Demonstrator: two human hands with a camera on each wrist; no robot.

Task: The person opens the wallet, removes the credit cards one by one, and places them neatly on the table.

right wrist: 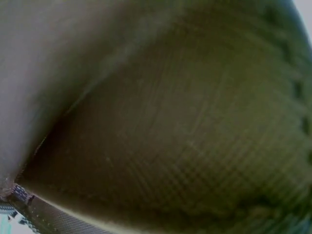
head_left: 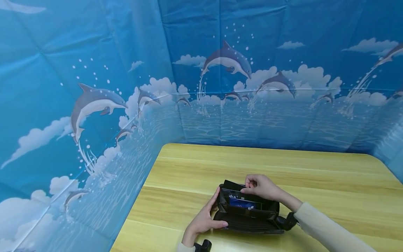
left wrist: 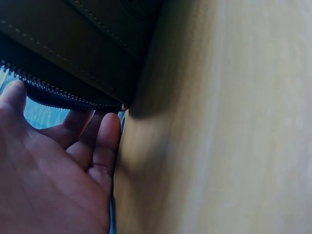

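Observation:
A dark zip-around wallet [head_left: 248, 225] stands unzipped on the table, its card slots turned upward. My left hand [head_left: 203, 218] holds its left end, the thumb over the near edge and the other fingers along the side. Those fingers lie along the zipper [left wrist: 73, 97] in the left wrist view. Above the far pocket my right hand [head_left: 262, 187] pinches a black card [head_left: 232, 185] that sticks up at the back. Lower in the slots sit a dark card with large pale letters [head_left: 233, 196] and a blue card [head_left: 240, 203]. Blurred wallet leather [right wrist: 185, 122] fills the right wrist view.
The wallet is on a yellow wood-grain table [head_left: 176, 182] with rounded far corners. Behind and to the left hangs a blue sheet printed with dolphins [head_left: 226, 61]. Dark camera mounts [head_left: 287, 221] are strapped to both wrists, the right one close beside the wallet's right end.

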